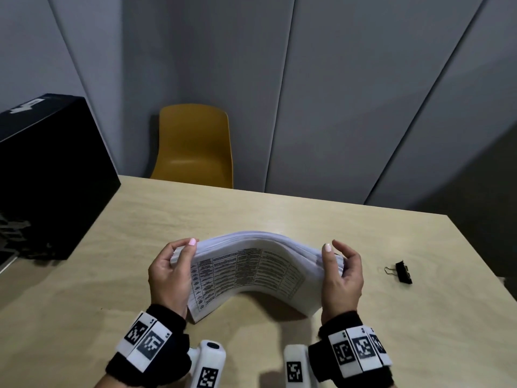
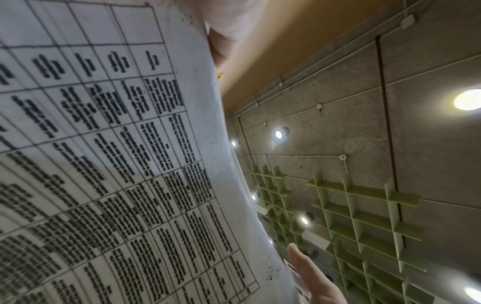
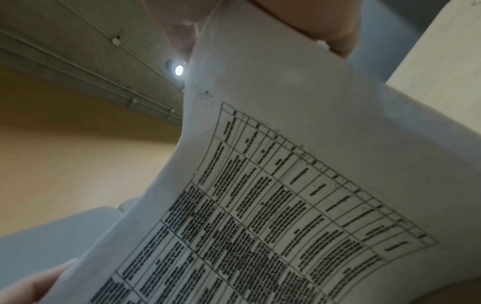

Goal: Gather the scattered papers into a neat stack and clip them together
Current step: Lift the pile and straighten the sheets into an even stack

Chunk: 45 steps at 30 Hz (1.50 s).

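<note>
Black box [image 1: 42, 169] sits on the left of the table [image 1: 307, 219]. Left hand [image 1: 170, 273] and right hand [image 1: 342, 275] each pinch one end of the paper stack [image 1: 251, 270], which arches up mid-table. Binder clip [image 1: 402, 272] lies off to the right, untouched.

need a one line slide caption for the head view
Both hands, left and right, hold a bowed stack of printed papers on edge over the table; black binder clip waits aside.
</note>
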Available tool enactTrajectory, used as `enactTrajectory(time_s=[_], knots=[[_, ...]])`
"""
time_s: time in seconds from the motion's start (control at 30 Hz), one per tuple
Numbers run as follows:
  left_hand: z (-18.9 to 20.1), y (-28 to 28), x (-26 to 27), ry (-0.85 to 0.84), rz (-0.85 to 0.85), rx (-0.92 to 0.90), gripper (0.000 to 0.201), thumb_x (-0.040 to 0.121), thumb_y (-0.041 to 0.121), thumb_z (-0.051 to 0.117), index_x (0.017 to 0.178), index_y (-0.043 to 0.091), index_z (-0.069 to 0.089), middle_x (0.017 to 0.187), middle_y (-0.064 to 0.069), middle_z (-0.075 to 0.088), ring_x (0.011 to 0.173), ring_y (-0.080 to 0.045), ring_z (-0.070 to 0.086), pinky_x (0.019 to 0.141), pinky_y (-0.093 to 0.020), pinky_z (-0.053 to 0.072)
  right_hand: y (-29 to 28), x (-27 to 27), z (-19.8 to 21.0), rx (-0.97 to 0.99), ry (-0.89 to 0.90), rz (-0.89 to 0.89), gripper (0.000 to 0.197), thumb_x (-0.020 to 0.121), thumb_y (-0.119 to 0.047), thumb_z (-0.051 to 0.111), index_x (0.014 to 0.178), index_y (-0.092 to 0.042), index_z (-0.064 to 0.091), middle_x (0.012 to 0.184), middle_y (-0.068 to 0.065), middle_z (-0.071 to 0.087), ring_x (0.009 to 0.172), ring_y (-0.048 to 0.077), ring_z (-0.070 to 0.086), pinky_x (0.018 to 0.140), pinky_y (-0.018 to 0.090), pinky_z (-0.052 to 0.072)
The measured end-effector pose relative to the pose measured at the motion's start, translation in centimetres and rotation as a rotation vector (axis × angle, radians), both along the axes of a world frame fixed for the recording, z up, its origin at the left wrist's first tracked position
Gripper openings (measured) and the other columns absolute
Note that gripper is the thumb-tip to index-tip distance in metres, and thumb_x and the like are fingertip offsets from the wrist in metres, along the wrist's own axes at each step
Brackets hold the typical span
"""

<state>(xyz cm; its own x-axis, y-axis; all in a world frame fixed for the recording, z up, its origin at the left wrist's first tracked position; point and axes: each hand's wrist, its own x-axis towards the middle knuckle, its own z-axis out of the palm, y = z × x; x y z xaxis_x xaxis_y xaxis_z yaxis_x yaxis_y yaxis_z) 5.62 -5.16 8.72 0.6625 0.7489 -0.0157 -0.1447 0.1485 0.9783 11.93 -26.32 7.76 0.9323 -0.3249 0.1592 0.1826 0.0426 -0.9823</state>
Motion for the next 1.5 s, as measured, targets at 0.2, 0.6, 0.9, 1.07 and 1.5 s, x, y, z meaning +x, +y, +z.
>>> enactTrajectory(time_s=[0.2, 0.6, 0.9, 1.07, 1.5], knots=[[-0.4, 0.1, 0.2, 0.017, 0.02, -0.009, 0.014, 0.079, 0.029, 0.069, 0.066, 0.023, 0.069, 0.08, -0.002, 0.067, 0.08, -0.026, 0.061, 0.083, -0.052, 0.051, -0.1, 0.1, -0.3, 0.011, 0.009, 0.053, 0.031, 0.063, -0.035, 0.065, 0.093, -0.034, 0.057, 0.093, -0.003, 0.058, 0.09, 0.008, 0.06, 0.09, 0.031, 0.049], [-0.5, -0.2, 0.5, 0.048, 0.032, -0.021, 0.036, 0.062, 0.057, 0.066, 0.065, 0.021, 0.067, 0.069, -0.009, 0.062, 0.073, -0.033, 0.061, 0.076, -0.06, 0.051, -0.5, 0.7, -0.7, -0.053, -0.049, 0.042, 0.029, 0.072, -0.029, 0.069, 0.097, -0.033, 0.054, 0.091, -0.007, 0.059, 0.079, 0.001, 0.059, 0.071, 0.007, 0.046], [-0.5, -0.2, 0.5, 0.065, 0.05, 0.035, 0.024, 0.072, 0.048, 0.063, 0.062, 0.027, 0.064, 0.071, -0.004, 0.061, 0.077, -0.031, 0.061, 0.079, -0.056, 0.052, -0.4, 0.7, -0.7, -0.134, -0.02, -0.009, 0.046, 0.062, -0.043, 0.066, 0.103, -0.025, 0.055, 0.104, -0.001, 0.059, 0.097, 0.017, 0.057, 0.09, 0.03, 0.047], [-0.5, -0.1, 0.6, 0.061, 0.05, 0.035, 0.037, 0.063, 0.061, 0.063, 0.059, 0.024, 0.061, 0.067, -0.007, 0.057, 0.074, -0.033, 0.059, 0.073, -0.055, 0.052, -0.6, 1.0, -0.2, -0.103, -0.054, 0.048, 0.028, 0.069, -0.032, 0.063, 0.095, -0.028, 0.055, 0.094, -0.012, 0.058, 0.086, -0.007, 0.056, 0.079, 0.006, 0.044], [-2.9, 1.8, -1.3, 0.048, -0.363, 0.232, 0.034, 0.079, -0.002, 0.066, 0.107, 0.015, 0.057, 0.09, -0.002, 0.07, 0.082, -0.009, 0.067, 0.065, -0.013, 0.053, -4.6, 1.0, -0.9, -0.391, -0.039, 0.558, 0.095, 0.056, -0.036, 0.076, 0.139, -0.037, 0.029, 0.134, -0.004, 0.048, 0.117, 0.002, 0.049, 0.102, 0.021, 0.038]])
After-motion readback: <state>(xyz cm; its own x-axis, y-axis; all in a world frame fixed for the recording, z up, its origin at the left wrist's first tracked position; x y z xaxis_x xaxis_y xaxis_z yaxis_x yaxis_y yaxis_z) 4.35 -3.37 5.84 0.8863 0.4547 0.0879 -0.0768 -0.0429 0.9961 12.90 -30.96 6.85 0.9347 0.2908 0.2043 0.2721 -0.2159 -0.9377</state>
